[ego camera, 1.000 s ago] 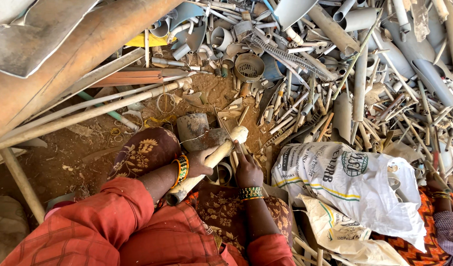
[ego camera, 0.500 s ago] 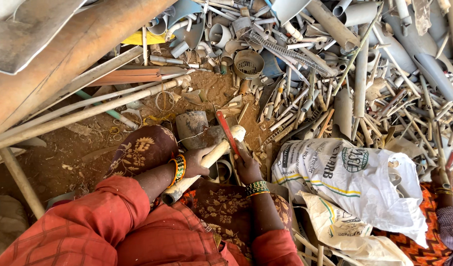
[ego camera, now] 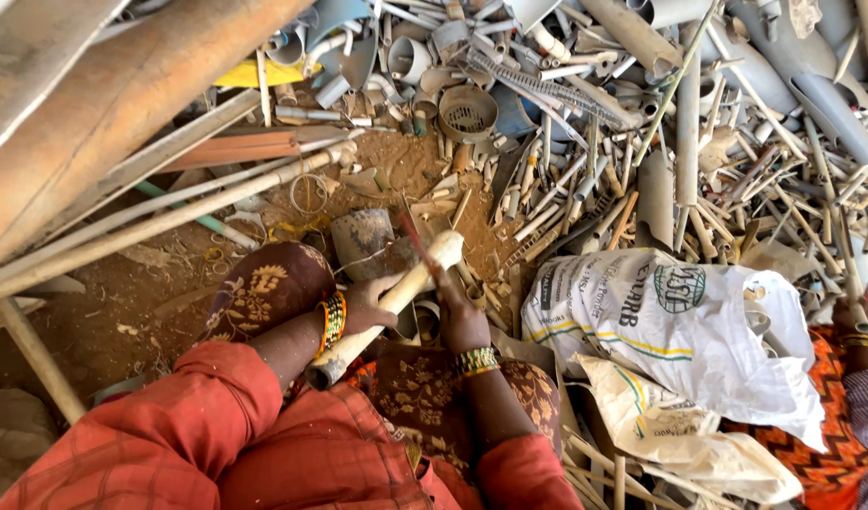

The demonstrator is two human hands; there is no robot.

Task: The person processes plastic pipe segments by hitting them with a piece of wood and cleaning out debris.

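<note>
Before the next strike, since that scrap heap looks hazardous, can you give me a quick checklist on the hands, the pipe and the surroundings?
1. Left hand gripping the pale plastic pipe mid-length: ok.
2. Right hand holding a thin red tool: ok; its working end: cannot tell.
3. Left-hand fingers away from the pipe's struck end: ok.
4. Pipe's far end supported: cannot tell.
5. Ground free of loose grey pipe offcuts: not ok.
6. Neighbouring person's hand at a distance: ok.

a single head-worn camera looks steeply down from above the person's lap, close over both forearms, facing forward across bare dirt ground (ego camera: 103, 321) to a heap of scrap pipes (ego camera: 680, 123) filling the upper frame.
</note>
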